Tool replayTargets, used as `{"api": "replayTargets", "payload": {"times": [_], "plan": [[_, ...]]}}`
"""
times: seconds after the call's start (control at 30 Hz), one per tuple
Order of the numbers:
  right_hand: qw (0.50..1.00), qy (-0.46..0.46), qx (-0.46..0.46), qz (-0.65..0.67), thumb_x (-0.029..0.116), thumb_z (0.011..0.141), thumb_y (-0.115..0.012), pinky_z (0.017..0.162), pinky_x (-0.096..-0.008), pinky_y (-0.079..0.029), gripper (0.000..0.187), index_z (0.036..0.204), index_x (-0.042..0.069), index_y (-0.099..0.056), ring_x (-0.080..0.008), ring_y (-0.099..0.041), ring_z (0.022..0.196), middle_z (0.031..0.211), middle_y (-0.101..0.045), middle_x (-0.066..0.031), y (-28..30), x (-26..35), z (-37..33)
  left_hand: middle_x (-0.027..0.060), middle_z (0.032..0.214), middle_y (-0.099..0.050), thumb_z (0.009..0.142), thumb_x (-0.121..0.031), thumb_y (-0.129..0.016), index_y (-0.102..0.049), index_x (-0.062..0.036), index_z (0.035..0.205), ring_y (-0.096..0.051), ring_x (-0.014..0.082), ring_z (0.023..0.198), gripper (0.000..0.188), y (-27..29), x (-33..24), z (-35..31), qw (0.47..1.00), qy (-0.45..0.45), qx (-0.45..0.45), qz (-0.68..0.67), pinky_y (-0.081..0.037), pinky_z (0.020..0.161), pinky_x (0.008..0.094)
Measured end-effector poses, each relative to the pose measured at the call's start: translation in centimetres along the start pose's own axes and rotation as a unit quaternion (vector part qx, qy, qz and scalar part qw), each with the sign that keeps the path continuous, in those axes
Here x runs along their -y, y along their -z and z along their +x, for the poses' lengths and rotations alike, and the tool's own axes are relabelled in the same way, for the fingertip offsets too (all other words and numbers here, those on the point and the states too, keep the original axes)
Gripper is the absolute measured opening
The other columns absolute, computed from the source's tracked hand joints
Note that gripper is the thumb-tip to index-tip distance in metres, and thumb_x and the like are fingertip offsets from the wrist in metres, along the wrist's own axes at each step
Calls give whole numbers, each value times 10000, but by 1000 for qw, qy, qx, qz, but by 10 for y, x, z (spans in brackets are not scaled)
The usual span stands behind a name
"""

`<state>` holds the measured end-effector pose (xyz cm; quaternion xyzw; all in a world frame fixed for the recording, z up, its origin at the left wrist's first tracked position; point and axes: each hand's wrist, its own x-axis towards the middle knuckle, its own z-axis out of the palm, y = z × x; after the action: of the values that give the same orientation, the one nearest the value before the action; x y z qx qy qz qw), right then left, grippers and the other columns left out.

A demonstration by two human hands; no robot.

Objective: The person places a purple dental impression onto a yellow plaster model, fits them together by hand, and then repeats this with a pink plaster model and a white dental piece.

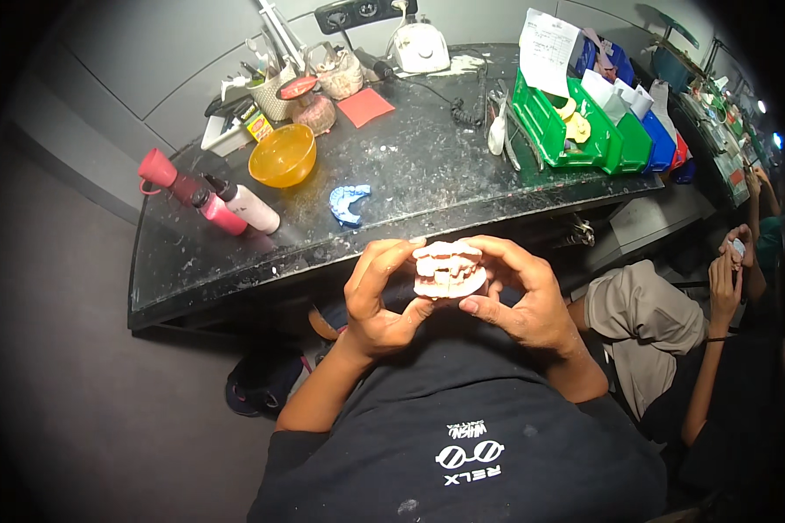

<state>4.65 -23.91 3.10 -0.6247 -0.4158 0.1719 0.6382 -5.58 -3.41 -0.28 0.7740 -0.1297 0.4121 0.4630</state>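
Observation:
Between both hands, in front of my chest, I hold a pale pink plaster dental model point(447, 270), its upper and lower arches set together with teeth showing. My left hand point(384, 296) grips its left side, fingers on top and thumb at the lower edge. On the other side my right hand point(523, 292) closes round it in the same way, the thumb low near the base. The backs of the arches are hidden from view. Beyond my left hand, a blue horseshoe-shaped dental piece point(350, 205) lies on the dusty black bench point(401, 174).
An orange bowl point(283, 157), a pink bottle point(220, 213), a white bottle point(253, 209) and a red cup point(157, 168) stand at left. Green bins point(545, 131) with papers line the right. A red card point(366, 107) lies behind. A co-worker's hand point(724, 283) shows at far right.

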Motion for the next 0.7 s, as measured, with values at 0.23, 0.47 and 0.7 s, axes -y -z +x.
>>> {"api": "replayTargets", "payload": {"times": [0.23,0.47,0.7], "plan": [[1000,7,19,-24,95,847,-849,603,-185,-463,584,1368,10,-600,-38,-580,758,1107,-701,-53,6,-8,-1,148,1069,-628,725,-241,-934,-647,24,1258,-655,223,876,661,1,-9,7,998,-39,6,44,-546,748,328],[997,30,33,-59,92,880,-802,646,-248,-493,551,1385,18,-597,-87,-624,751,1065,-712,-77,5,-11,-2,105,1007,-590,675,-298,-969,-686,14,1234,-609,186,839,700,1,-12,2,999,-24,0,40,-528,710,312],[994,48,43,-86,139,906,-773,685,-292,-518,533,1394,4,-606,-140,-645,757,1028,-721,-119,5,-14,-2,192,1221,-581,682,-298,-972,-637,17,1275,-627,249,1069,751,-6,-1,3,999,-46,3,-20,-548,894,342]]}}
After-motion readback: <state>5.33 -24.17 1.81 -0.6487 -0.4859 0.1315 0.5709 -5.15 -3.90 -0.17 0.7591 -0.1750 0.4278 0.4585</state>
